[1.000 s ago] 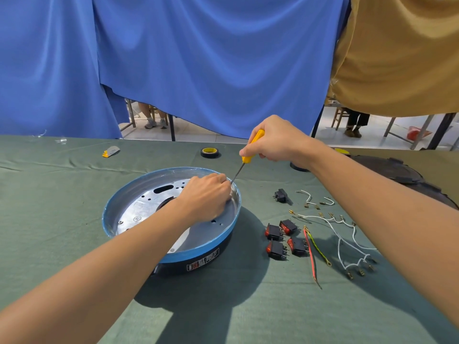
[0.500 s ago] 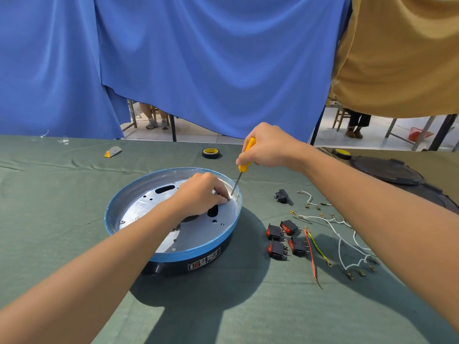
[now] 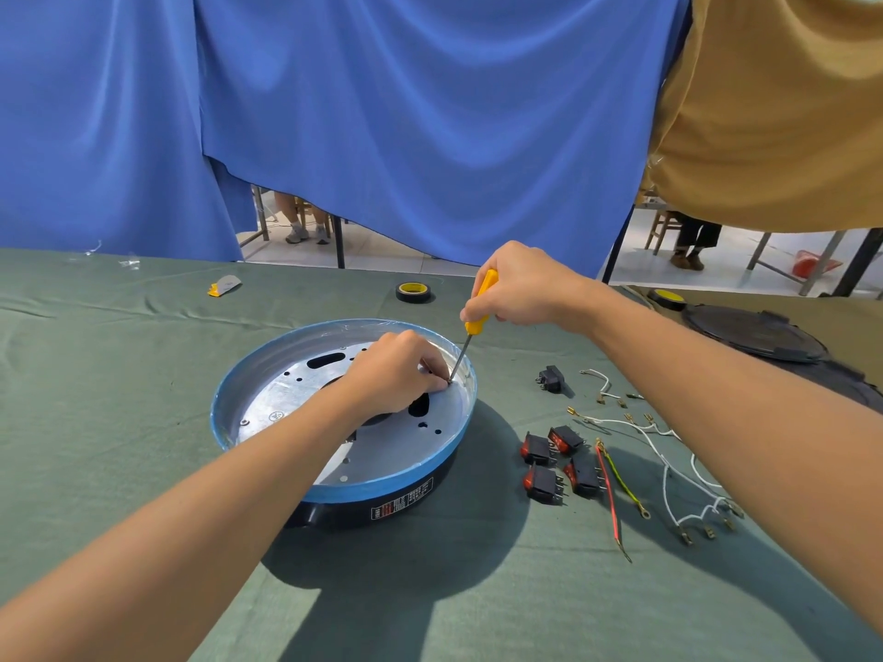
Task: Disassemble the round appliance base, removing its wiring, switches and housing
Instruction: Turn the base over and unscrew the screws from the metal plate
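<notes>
Round appliance base (image 3: pixel 220 413) at bench (image 3: pixel 119 375) centre.
Right hand (image 3: pixel 521 289) grips screwdriver (image 3: pixel 476 322), tip at the plate's (image 3: pixel 296 398) 2 o'clock; left hand (image 3: pixel 392 375) pinches at the tip, possibly a screw (image 3: pixel 449 382).

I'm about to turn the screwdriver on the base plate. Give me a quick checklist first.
1. Grip on screwdriver: ok, right hand wraps the yellow handle.
2. Tip seated in a screw: cannot tell, left hand hides it.
3. Fingers clear of tip: not ok, left fingers bunch right at it.
4. Round base flat on the cloth: ok.
5. Removed switches and wires clear of the base: ok, lying to its right.
</notes>
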Tool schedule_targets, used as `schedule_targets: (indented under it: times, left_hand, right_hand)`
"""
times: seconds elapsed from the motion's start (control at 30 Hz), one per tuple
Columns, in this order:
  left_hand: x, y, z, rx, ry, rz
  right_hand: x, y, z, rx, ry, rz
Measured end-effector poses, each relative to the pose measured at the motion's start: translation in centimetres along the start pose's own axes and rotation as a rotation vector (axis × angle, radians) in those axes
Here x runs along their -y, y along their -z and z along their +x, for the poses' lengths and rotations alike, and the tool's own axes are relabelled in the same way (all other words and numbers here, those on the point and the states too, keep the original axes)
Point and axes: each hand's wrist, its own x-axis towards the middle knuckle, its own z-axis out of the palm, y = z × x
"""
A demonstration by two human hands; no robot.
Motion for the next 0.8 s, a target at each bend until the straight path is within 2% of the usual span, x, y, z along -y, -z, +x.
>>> schedule_targets:
  times: [0.27, 0.43, 0.67, 0.8]
  left_hand:
    - [-0.2, 0.0, -0.1, -0.004, -0.007, -0.01]
    - [-0.2, 0.0, -0.1, -0.006, -0.02, -0.007]
    - [-0.1, 0.0, -0.1, -0.003, -0.009, -0.028]
    - [0.0, 0.0, -0.1, -0.002, -0.002, -0.026]
  right_hand:
    - [1.2, 0.0, 0.8, 0.077, 0.04, -0.121]
    - [2.1, 0.2, 1.1, 0.197, 0.138, -0.274]
    - [2.8, 0.6, 2.1, 0.223, 0.048, -0.421]
    - [3.5, 0.9, 2.3, 0.28, 0.089, -0.525]
